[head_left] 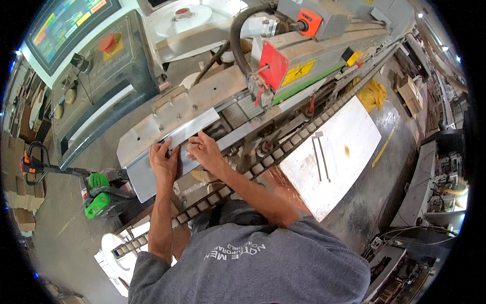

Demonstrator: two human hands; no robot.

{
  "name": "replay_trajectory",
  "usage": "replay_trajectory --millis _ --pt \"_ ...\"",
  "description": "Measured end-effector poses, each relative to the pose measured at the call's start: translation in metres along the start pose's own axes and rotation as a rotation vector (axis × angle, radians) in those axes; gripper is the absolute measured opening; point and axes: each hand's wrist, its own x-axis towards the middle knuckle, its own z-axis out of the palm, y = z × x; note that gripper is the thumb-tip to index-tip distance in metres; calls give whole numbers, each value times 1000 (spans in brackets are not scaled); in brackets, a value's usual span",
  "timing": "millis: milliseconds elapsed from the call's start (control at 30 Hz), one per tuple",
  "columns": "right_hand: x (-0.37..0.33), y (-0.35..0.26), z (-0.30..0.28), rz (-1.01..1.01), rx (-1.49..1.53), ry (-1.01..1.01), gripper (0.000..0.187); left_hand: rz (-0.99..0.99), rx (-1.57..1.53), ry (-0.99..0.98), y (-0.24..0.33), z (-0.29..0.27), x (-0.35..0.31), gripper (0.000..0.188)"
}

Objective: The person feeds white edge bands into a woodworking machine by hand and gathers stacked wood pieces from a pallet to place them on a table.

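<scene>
My left hand (164,161) is on the smooth grey metal plate (144,180) at the near end of a long machine. Its fingers are bent and drawn together at the lower edge of a shiny silver strip (195,126), which runs along a raised metal guide (174,112). Just to its right, my right hand (205,151) is curled over the same bed, thumb and fingertips pinched close together. A dark gap lies between the two hands. Whatever the fingers hold is too small or too hidden to make out.
A red-ended machine head (276,66) stands beyond my right hand. A chain of pads (268,161) runs along the machine's near side. The control panel (109,61) with a red button is at upper left. A white board (334,157) lies at right, a green-and-black device (98,195) at left.
</scene>
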Motion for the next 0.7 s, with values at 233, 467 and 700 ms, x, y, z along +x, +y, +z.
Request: replay_trajectory --millis 233,467,700 --pt "8 -17 -19 -60 10 30 34 -24 -30 -29 12 18 10 35" --pt "18 -33 -69 -136 -87 156 33 4 -22 -58 55 58 28 33" --pt "30 -43 -130 -146 -160 247 23 63 -42 -47 95 110 42 28"
